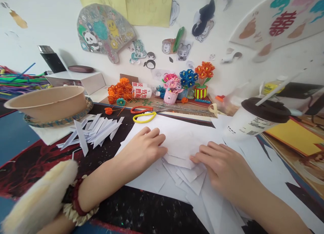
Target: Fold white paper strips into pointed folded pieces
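Observation:
Between my hands lies a white paper [181, 148] with a narrow fold along its near edge. My left hand [148, 146] has its curled fingers pressed on the left end of that fold. At the right end, my right hand [215, 159] grips the paper with bent fingers. Under and in front of it lie several loose paper pieces [193, 180]. Folded white strips [95, 131] are heaped on the dark mat to the left. Yellow-handled scissors [144, 117] rest behind my left hand, beside a red loop [141, 109].
A beige basin [48, 104] stands at the left, near a black thermos [52, 58] on a white box [78, 79]. A lidded cup [258, 117] with a straw stands at the right. Orange flowers [123, 88] and a pink flower pot [170, 96] line the back.

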A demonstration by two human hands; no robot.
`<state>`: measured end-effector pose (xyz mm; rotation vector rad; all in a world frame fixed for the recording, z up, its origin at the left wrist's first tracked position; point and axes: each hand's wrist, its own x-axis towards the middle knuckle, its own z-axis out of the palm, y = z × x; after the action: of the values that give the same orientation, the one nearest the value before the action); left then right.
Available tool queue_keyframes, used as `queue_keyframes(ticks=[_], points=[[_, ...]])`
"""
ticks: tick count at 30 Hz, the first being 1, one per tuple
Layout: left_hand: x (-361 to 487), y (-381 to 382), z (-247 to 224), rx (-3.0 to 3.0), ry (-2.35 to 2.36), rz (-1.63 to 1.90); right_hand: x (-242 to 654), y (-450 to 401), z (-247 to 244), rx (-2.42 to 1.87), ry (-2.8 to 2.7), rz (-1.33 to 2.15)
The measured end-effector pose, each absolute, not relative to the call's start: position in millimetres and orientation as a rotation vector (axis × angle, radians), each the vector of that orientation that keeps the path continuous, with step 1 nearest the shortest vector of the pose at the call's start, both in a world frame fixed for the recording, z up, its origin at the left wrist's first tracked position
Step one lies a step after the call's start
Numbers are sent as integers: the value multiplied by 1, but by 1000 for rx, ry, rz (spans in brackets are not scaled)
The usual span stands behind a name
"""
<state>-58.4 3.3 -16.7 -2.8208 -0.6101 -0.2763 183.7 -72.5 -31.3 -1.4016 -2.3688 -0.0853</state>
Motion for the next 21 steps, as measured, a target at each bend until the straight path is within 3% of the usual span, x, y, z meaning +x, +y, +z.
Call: queue_keyframes(ticks=[7, 16, 21], points=[[-55, 1, -13, -2985, -911, -648, 185, -72, -33, -1355, -2324, 110], [-43, -1, -21, -3305, -1268, -720, 179, -66, -24, -1579, -2090, 420], [-45, -2, -14, -3445, -1480, -844, 173, -62, -20, -1488, -2015, 639]])
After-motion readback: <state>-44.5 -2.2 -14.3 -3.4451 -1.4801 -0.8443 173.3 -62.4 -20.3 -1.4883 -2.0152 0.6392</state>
